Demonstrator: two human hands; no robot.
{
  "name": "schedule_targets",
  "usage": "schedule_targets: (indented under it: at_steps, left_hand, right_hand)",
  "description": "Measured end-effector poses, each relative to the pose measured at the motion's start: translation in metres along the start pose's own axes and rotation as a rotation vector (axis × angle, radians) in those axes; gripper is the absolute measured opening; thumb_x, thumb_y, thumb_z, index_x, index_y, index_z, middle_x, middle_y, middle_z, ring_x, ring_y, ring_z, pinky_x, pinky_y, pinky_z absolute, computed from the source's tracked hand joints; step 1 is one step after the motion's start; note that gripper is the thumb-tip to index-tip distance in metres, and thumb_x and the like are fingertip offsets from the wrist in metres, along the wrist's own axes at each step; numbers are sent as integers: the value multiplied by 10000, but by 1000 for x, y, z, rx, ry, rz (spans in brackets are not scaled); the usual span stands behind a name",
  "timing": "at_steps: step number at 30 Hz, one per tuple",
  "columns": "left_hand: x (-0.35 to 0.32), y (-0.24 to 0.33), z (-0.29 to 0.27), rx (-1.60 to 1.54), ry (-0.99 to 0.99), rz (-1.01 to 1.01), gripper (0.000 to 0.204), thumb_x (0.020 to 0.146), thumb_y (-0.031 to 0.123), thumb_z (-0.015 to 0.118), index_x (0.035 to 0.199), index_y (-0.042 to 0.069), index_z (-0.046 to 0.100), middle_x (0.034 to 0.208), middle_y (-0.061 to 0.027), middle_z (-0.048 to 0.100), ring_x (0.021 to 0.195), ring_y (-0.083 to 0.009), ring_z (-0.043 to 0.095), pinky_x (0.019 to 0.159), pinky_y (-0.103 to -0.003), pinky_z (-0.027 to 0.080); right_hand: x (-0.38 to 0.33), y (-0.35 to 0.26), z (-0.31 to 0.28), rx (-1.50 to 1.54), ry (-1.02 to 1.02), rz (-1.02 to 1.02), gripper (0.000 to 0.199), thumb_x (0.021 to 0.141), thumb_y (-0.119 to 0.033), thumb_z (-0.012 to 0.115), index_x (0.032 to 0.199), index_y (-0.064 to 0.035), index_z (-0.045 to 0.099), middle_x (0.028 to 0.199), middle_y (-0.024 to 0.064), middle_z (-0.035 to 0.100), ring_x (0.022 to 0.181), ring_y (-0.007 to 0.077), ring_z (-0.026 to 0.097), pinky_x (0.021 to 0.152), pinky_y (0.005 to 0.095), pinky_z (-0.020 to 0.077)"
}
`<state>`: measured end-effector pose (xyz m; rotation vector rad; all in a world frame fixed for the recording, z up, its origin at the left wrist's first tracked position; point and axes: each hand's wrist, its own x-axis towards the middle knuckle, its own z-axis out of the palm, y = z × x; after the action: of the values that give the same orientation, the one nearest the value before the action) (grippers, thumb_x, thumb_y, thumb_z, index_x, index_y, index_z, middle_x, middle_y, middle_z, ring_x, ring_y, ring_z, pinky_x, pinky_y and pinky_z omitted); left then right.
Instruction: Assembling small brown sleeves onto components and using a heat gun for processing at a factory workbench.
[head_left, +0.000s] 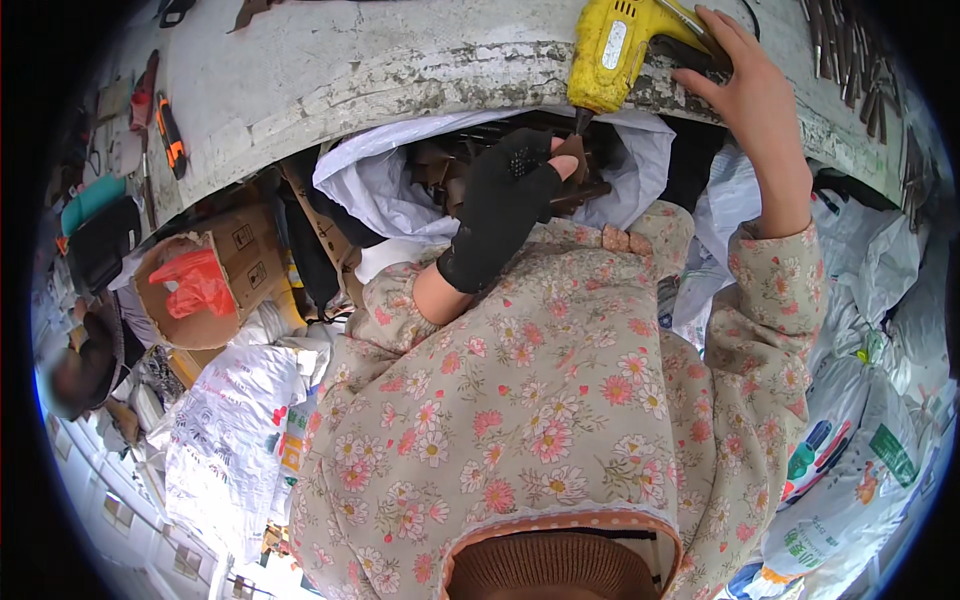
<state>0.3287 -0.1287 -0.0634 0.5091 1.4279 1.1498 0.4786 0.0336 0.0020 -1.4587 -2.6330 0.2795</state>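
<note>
My left hand (502, 210), in a black fingerless glove, is closed in a pinch on a small brown leather-like piece (571, 157). That piece sits right at the dark pointed nozzle of a yellow glue gun (603, 62), which points down over the bench's front edge. Bare and raised, my right hand (752, 92) has thumb and fingers around the dark handle of the glue gun. Beneath my left hand, a white plastic sack (362, 178) hangs open with several brown pieces (437, 172) inside.
The worn pale bench (380, 50) has a chipped front edge. Several metal hand tools (850, 50) lie at its right; an orange-and-black utility knife (170, 137) lies left. A cardboard box (255, 262) with a red bag stands at left. Plastic bags (860, 440) crowd my right side.
</note>
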Motion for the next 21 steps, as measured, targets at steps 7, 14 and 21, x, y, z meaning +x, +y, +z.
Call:
schedule_targets:
  at_steps: [7, 14, 21]
  left_hand:
    - [5, -3, 1, -27, -7, 68, 180, 785, 81, 631, 945, 5, 600, 801, -16, 624, 722, -57, 558, 646, -199, 448]
    - [3, -8, -1, -43, -17, 127, 179, 781, 80, 635, 942, 7, 604, 803, -15, 623, 725, -55, 555, 651, -203, 445]
    - [-6, 5, -3, -196, -8, 23, 246, 870, 240, 551, 925, 1, 577, 733, 18, 553, 663, -62, 503, 624, -192, 409]
  right_hand:
    - [9, 15, 7, 214, 27, -50, 483, 640, -15, 696, 1096, 10, 538, 1085, 152, 554, 959, 316, 553, 822, 338, 447]
    - [8, 18, 11, 215, 45, -22, 475, 648, -25, 694, 1098, -1, 544, 1092, 147, 554, 959, 311, 556, 834, 336, 445]
    - [-21, 25, 34, 333, 245, -278, 406, 810, -188, 597, 1193, -77, 522, 1028, 131, 598, 867, 288, 582, 740, 342, 466]
